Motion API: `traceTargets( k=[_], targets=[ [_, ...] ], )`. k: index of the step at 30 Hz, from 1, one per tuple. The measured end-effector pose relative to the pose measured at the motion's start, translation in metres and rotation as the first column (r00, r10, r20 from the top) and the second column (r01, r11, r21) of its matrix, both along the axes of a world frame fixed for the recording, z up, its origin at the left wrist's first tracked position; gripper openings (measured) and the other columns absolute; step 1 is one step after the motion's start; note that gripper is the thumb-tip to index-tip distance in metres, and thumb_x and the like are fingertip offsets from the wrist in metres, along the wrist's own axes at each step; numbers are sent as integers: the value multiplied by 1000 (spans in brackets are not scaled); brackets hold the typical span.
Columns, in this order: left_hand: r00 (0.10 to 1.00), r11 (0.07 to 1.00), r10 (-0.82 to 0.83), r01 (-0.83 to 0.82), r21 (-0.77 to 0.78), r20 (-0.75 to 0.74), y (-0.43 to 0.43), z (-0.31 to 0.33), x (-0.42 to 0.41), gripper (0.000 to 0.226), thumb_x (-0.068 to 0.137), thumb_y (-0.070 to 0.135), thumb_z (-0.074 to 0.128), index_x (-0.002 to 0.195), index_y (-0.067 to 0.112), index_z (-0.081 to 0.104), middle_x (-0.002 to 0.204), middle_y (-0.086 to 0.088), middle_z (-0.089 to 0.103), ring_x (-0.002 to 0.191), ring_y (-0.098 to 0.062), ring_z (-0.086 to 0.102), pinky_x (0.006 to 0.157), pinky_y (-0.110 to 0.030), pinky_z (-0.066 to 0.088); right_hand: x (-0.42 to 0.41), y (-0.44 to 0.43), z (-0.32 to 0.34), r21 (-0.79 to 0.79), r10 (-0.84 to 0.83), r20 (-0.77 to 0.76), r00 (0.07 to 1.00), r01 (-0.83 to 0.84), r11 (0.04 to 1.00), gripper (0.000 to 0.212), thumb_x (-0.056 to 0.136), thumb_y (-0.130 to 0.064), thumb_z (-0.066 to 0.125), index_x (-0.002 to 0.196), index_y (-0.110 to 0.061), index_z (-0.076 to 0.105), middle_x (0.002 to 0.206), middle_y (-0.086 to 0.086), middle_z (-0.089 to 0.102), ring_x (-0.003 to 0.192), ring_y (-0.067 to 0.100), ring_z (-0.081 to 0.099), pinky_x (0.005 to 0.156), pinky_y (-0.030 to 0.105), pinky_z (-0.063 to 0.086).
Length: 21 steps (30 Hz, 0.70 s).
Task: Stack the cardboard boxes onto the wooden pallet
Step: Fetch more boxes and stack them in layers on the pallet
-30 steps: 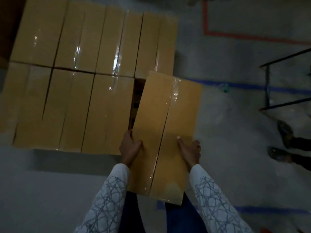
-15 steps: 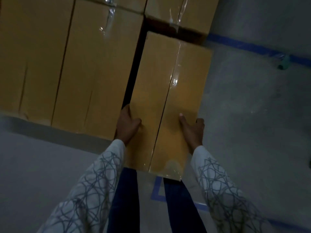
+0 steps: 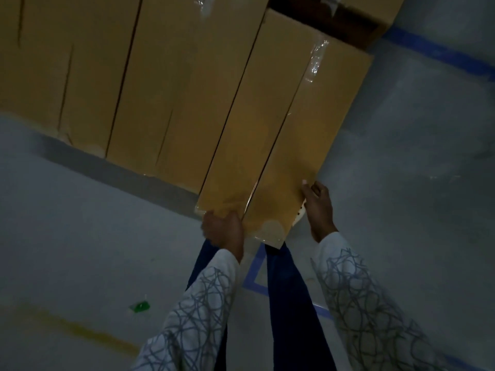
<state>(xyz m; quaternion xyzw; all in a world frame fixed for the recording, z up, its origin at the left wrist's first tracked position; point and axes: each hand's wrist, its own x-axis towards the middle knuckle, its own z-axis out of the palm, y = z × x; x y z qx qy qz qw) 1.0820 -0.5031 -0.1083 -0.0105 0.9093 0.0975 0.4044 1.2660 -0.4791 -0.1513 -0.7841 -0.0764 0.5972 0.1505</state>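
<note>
Two hands are on the one cardboard box (image 3: 289, 124) in front of me, and both grip it at its near end. My left hand (image 3: 223, 231) is curled round the near left corner, thumb on the top face and the other fingers tucked under the edge, out of sight. My right hand (image 3: 318, 207) holds the right side just short of the near right corner, with the thumb lying on the top edge and the fingers (image 3: 319, 188) bent against the side wall.

The box lies lengthwise away from me. Its long left side is close against the stacked boxes (image 3: 128, 76), and its top looks about level with theirs. Its near end sticks out past their near edge, toward my legs. I cannot tell whether it is fully set down or whether I am carrying its weight. Clear tape runs along its middle seam and glints near the far end. Beyond that end is a dark gap (image 3: 321, 25), and then another box (image 3: 372, 9) at the top of the view.

My sleeves (image 3: 198, 311) are white with a grey line pattern, and dark blue trousers (image 3: 289, 295) show between them. The floor (image 3: 415, 170) is grey, with blue tape (image 3: 439, 53) to the right and more by my feet. A small green scrap (image 3: 139, 307) lies to my left, near a faint yellow smear (image 3: 80, 330).
</note>
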Motion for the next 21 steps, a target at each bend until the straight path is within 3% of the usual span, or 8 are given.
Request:
traceTargets(
  k=[3,5,7,11,14,16,18,21],
  targets=[
    [940,940,336,-331,-85,56,-21,-30,-31,77,73,27,67,145,13,44,142,-13,50,120,-33,55,100,-46,48,-5,-25,6,-124,11,-29,1000,-15,992,73,97,-56,64,157,-26,36,150,-2,49,122,16,50,111,47,46],
    [849,876,479,-480,-49,222,-24,-35,-43,46,68,16,65,114,11,61,109,-11,66,83,-26,65,74,-39,50,-14,-38,12,-224,21,-91,996,-41,974,64,98,-56,62,153,-33,38,137,-6,51,118,19,49,102,51,50],
    [829,864,489,-504,-17,273,-7,-18,-47,9,78,5,58,81,13,57,75,-11,63,55,-23,55,59,-32,38,-23,-49,13,-290,27,-130,991,-64,955,54,98,-58,61,145,-42,40,132,-7,50,117,23,50,94,57,55],
    [825,877,458,-480,-17,332,12,-13,-53,13,86,5,50,82,12,60,91,-9,58,79,-25,53,88,-46,47,-41,-66,10,-311,-33,-168,985,-21,950,59,94,-60,66,142,-48,35,137,-6,53,119,25,56,81,59,61],
    [817,878,458,-479,-30,352,10,-14,-58,15,83,1,50,81,13,59,92,-9,58,79,-26,54,78,-42,47,-49,-69,7,-256,-88,-158,984,45,966,56,95,-52,68,143,-46,39,136,-7,58,112,16,60,87,52,60],
    [804,877,452,-480,-27,386,10,-15,-60,17,84,-2,50,83,12,61,87,-9,60,76,-25,56,74,-40,48,-51,-67,2,-201,-128,-124,984,102,974,55,94,-46,72,141,-46,44,137,-9,61,116,16,61,102,54,53],
    [787,879,440,-476,-27,434,11,-16,-60,20,85,0,51,90,14,64,90,-8,63,80,-24,58,82,-46,50,-52,-60,1,-188,-155,-100,983,134,973,54,94,-44,73,140,-49,45,136,-11,61,122,19,59,110,56,47],
    [779,895,403,-445,-30,479,16,-21,-62,16,89,9,51,91,17,64,99,-5,62,85,-21,57,96,-54,45,-50,-47,7,-206,-193,-91,977,171,964,59,98,-46,68,148,-48,37,137,-10,55,123,23,53,106,57,47]
  ],
)
